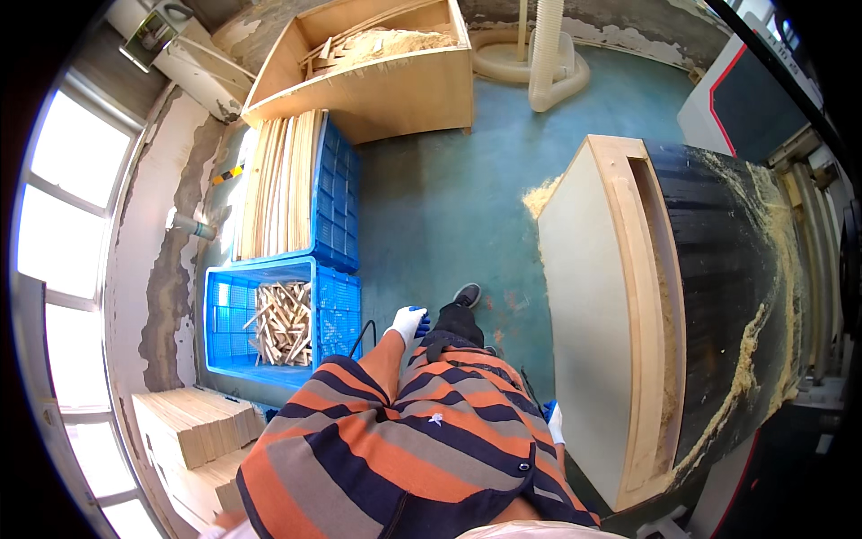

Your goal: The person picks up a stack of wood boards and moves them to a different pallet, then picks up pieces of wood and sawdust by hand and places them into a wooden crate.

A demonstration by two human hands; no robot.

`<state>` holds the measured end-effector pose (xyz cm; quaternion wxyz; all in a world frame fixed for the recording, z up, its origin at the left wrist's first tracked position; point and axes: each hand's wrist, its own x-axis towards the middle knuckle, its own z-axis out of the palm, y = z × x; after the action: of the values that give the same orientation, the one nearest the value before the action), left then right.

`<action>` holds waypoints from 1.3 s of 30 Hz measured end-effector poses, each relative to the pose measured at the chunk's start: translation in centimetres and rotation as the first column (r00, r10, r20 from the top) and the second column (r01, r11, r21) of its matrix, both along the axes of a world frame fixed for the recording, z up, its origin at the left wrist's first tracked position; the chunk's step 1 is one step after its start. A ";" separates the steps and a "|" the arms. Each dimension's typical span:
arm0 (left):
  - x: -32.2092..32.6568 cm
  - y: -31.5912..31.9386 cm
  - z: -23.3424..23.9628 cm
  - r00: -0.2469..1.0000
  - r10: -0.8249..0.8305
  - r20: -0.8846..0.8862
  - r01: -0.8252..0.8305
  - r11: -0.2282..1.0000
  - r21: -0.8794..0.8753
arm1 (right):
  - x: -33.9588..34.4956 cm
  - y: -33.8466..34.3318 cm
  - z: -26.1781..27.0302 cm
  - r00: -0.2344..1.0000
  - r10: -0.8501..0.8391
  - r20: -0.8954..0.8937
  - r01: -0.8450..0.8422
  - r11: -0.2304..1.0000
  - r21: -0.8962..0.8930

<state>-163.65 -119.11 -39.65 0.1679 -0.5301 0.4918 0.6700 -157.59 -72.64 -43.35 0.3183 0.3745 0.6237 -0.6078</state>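
My left hand (pixel 409 323), in a white glove with blue-coated fingers, hangs in front of my body with its fingers curled in. Nothing shows inside it. Left of it stands a blue plastic crate (pixel 337 323) holding short wood offcuts (pixel 283 323). My right hand (pixel 555 422), gloved alike, hangs low beside my striped apron, close to the pale side of a wooden box (pixel 592 323). The apron hides part of that hand, so its grip is unclear. My shoe (pixel 467 295) is on the blue-green floor (pixel 431 202).
A second blue crate (pixel 337 195) holds long wooden strips (pixel 279 185). Behind it sits a plywood bin (pixel 397 101) with sawdust (pixel 404 44) and scraps. Stacked boards (pixel 195 424) stand at lower left. A ribbed hose (pixel 544 60) coils at the back. Sawdust streaks a black surface (pixel 714 249) at right.
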 end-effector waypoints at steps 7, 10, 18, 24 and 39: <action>-7.8 -5.3 -2.6 0.991 0.096 -0.091 -0.074 0.973 0.218 | -1.9 -3.6 -1.9 0.998 -0.044 -0.047 0.047 0.997 0.067; -13.6 -10.7 -3.9 0.978 0.133 -0.163 -0.101 0.976 0.195 | -4.9 -9.6 -2.1 0.984 -0.082 0.157 0.067 0.993 0.101; -25.6 -19.9 -2.1 0.996 0.037 -0.085 -0.029 0.996 0.087 | -21.2 -22.3 3.2 0.994 -0.107 0.024 0.105 0.991 0.088; -30.8 -22.0 -0.6 0.982 0.061 -0.180 -0.034 0.988 0.149 | -37.1 -25.6 9.6 0.919 0.389 -0.069 -0.361 0.898 0.252; -49.3 -24.9 1.4 0.946 -0.275 -0.174 0.289 0.955 0.061 | -44.8 -26.1 8.3 0.944 0.270 0.189 -0.319 0.892 0.322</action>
<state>-212.90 -143.98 -38.24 0.2438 -0.3899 0.5457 0.7006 -202.40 -98.74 -35.03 0.3784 0.3672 0.7470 -0.4050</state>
